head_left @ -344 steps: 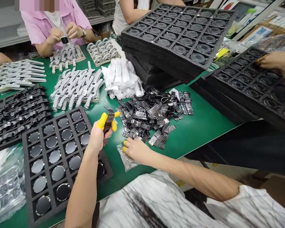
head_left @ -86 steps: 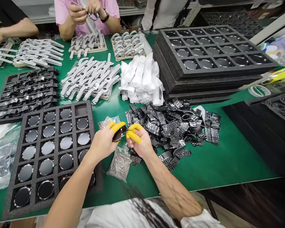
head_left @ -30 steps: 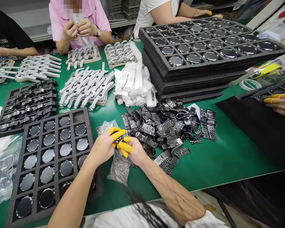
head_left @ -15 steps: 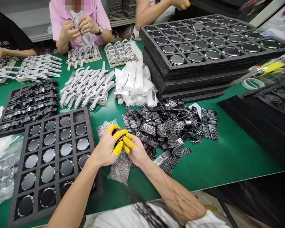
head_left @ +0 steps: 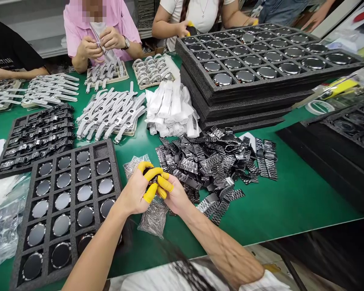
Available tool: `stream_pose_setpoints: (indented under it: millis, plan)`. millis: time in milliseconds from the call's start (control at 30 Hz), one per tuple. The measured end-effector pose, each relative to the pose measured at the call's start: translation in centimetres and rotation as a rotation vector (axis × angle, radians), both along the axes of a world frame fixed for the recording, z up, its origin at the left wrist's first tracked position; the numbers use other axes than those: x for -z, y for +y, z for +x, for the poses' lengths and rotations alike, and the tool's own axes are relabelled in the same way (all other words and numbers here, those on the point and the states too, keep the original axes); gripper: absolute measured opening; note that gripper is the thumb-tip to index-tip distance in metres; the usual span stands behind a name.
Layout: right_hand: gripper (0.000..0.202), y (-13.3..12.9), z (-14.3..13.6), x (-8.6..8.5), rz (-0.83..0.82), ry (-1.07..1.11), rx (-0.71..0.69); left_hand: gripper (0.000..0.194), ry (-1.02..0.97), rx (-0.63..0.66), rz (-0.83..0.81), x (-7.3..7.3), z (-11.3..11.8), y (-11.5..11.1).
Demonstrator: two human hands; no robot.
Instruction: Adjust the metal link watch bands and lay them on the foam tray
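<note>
My left hand (head_left: 136,192) and my right hand (head_left: 175,197) meet in front of me, with yellow finger cots on several fingers. Between them they grip a small dark watch case (head_left: 152,178), mostly covered by the fingers. Just beyond my right hand lies a heap of black metal watch bands (head_left: 206,161). Beneath the hands are clear bags of small metal pins (head_left: 153,218). To the left, a black foam tray (head_left: 117,169) carries round watch cases in its compartments; its top right compartment holds none.
At the back right stands a tall stack of foam trays (head_left: 200,97) with watch cases. White-strapped watches (head_left: 111,111), white wrapped bundles (head_left: 170,105) and a tray of black-banded watches (head_left: 39,135) lie farther back. Co-workers sit across the green table (head_left: 279,210). Another dark tray stack (head_left: 321,149) is at right.
My hands keep nearly the same grip on the watch case, with only slight finger movement. Across the table, a co-worker in white has moved in behind the tray stack, hands at its far edge.
</note>
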State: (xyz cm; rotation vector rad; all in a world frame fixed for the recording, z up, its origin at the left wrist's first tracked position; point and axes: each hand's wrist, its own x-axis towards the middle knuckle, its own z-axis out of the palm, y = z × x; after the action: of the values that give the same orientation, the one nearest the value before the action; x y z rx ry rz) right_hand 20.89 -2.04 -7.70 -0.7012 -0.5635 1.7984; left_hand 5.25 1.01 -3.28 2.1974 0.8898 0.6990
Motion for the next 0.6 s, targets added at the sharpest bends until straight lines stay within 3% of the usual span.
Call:
stream_pose_setpoints:
  millis: [200,433,600]
  plan:
    - [0.048,0.0,0.1,0.2,0.010,-0.001,-0.023,0.039,-0.010,0.003,-0.005,-0.2,0.0,0.0]
    - [0.046,0.0,0.3,0.4,0.017,0.062,-0.025,0.042,-0.084,0.018,-0.152,0.4,0.0,-0.4]
    - [0.044,0.4,0.3,0.4,-0.065,0.153,0.026,0.067,-0.195,-0.036,-0.486,1.4,0.3,-0.9]
